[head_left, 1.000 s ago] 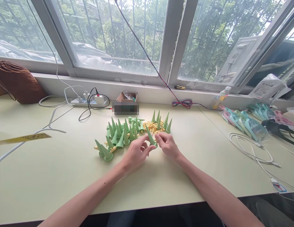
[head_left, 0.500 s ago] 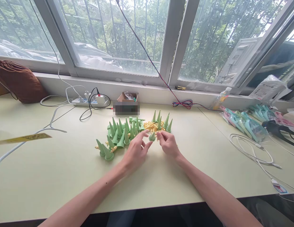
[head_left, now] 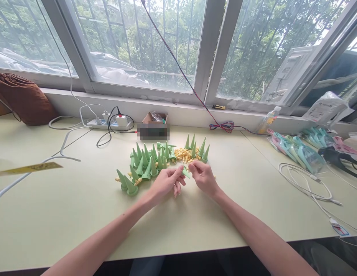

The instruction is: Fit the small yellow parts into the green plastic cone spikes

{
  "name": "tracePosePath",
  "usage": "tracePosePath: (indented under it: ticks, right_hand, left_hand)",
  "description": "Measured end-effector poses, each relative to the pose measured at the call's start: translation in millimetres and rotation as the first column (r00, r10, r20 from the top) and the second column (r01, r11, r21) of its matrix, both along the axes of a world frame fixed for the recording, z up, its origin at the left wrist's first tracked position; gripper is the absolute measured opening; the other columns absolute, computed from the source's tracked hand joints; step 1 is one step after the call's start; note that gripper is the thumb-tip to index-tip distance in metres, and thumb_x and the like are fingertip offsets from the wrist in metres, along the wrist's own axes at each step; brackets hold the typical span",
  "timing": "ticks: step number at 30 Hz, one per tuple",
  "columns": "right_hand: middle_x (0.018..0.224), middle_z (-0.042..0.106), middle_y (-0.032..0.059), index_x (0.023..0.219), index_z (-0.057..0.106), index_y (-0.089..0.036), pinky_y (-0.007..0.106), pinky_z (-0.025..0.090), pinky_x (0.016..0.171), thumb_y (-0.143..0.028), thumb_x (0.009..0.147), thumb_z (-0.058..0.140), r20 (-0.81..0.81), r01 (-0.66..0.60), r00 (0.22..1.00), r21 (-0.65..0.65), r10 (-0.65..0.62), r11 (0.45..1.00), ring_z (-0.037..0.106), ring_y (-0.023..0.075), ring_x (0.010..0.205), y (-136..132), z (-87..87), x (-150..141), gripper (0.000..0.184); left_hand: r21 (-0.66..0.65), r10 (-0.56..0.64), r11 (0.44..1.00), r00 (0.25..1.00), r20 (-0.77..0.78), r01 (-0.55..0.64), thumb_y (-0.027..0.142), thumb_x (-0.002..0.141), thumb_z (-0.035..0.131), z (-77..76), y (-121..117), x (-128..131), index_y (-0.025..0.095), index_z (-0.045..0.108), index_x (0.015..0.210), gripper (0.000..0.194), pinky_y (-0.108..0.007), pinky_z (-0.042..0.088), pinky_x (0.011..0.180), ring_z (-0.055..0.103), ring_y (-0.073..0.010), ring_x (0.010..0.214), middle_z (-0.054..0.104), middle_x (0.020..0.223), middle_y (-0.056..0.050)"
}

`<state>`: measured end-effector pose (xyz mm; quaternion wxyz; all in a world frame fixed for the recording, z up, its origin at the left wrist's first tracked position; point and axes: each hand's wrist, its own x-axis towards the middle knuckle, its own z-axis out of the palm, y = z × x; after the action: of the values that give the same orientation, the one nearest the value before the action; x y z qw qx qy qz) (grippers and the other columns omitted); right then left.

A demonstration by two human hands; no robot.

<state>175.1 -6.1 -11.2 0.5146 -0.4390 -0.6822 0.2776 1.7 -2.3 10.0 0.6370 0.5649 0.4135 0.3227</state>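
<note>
My left hand [head_left: 166,182] is closed, thumb and forefinger pinching a green plastic watering spike [head_left: 186,173] whose narrow end points down and to the right. Close beside it, my right hand [head_left: 204,178] is closed in a pinch at a small yellow valve, mostly hidden by the fingertips. Left of and behind my left hand, several green spikes [head_left: 132,187] stand or lie on the table, some with yellow valves on them. A heap of loose yellow valves [head_left: 182,155] lies behind my hands, with more green spikes [head_left: 205,153] standing around its right side.
A small open box [head_left: 155,118] and a power strip [head_left: 109,122] sit by the window ledge. Rightward are a bottle [head_left: 268,119], bagged pastel items [head_left: 299,149] and a coiled white cable [head_left: 305,180]. A brown bag [head_left: 24,99] rests at the far left of the table [head_left: 80,214].
The spike stood tip up in my left hand, then my left fingers loosened and it turned. Now they are closed on it with its tip down to the right. My right hand stays nearly still.
</note>
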Motion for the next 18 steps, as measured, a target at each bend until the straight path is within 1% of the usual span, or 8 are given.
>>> tracePosePath:
  ticks: [2,6,8,11,14,16,18]
  right_hand:
    - [0.058,0.041,-0.0029,0.066,0.045,-0.021,0.027,0.033,0.05,-0.047,0.098,0.048,0.001,0.001,1.0,-0.002,-0.001,1.0,0.039,0.0121,0.053,0.1,-0.6,0.0,0.041]
    - [0.059,0.041,-0.0028,0.065,0.044,-0.021,0.027,0.032,0.051,-0.048,0.098,0.048,0.02,0.019,1.0,0.015,-0.019,1.0,0.037,0.012,0.054,0.5,-0.8,-0.2,0.043]
    - [0.059,0.04,-0.0028,0.064,0.043,-0.021,0.027,0.03,0.052,-0.048,0.098,0.048,0.038,0.028,0.999,0.032,-0.029,0.999,0.036,0.0121,0.054,0.6,-0.5,-0.7,0.044]
    - [0.057,0.039,-0.0029,0.062,0.04,-0.021,0.027,0.028,0.052,-0.048,0.098,0.047,0.057,0.036,0.998,0.041,-0.038,0.999,0.034,0.0122,0.054,0.5,-0.1,-1.2,0.045]
    - [0.056,0.035,-0.0033,0.061,0.035,-0.021,0.028,0.026,0.051,-0.047,0.098,0.045,0.07,0.044,0.996,0.031,-0.046,0.999,0.032,0.012,0.053,0.6,-0.5,-1.6,0.046]
    - [0.056,0.033,-0.0036,0.06,0.033,-0.021,0.028,0.024,0.051,-0.046,0.098,0.045,0.077,0.05,0.996,0.024,-0.051,0.998,0.03,0.0118,0.053,0.9,-1.1,-1.9,0.047]
    - [0.055,0.033,-0.0038,0.06,0.032,-0.022,0.028,0.023,0.05,-0.046,0.099,0.045,0.075,0.049,0.996,0.017,-0.05,0.999,0.029,0.0117,0.052,1.2,-1.5,-2.5,0.047]
  left_hand:
    - [0.002,-0.007,1.0,1.0,0.002,0.007,0.07,0.08,0.061,-0.7,0.2,-0.8,0.012,0.063,0.075,0.059,-0.023,0.043,0.04,0.055,-0.0107,0.042,0.066,0.065,-0.006]
    - [0.035,-0.028,0.999,1.0,-0.004,0.028,0.068,0.081,0.061,0.0,-0.1,-2.3,0.013,0.062,0.071,0.056,-0.023,0.043,0.044,0.052,-0.0102,0.04,0.059,0.051,-0.002]
    - [0.084,-0.026,0.996,1.0,-0.014,0.027,0.065,0.083,0.062,-0.6,-0.3,-2.9,0.014,0.062,0.071,0.053,-0.023,0.043,0.046,0.052,-0.0101,0.041,0.058,0.05,-0.001]
    - [0.205,0.001,0.979,0.999,-0.051,0.009,0.059,0.084,0.065,-3.4,-1.2,-3.3,0.015,0.061,0.074,0.045,-0.023,0.043,0.047,0.054,-0.0112,0.043,0.058,0.051,0.0]
    - [0.348,0.099,0.935,0.991,-0.087,-0.063,0.054,0.084,0.067,-6.5,-3.3,-2.9,0.017,0.063,0.087,0.038,-0.024,0.045,0.046,0.056,-0.0131,0.046,0.06,0.058,0.001]
    - [0.447,0.189,0.887,0.974,-0.121,-0.116,0.049,0.084,0.068,-7.4,-5.0,-2.1,0.018,0.064,0.094,0.033,-0.025,0.046,0.048,0.056,-0.0133,0.047,0.061,0.061,0.001]
    - [0.541,0.262,0.83,0.952,-0.16,-0.137,0.043,0.084,0.069,-7.5,-6.4,-1.2,0.019,0.064,0.097,0.028,-0.026,0.046,0.051,0.055,-0.013,0.048,0.061,0.061,0.002]
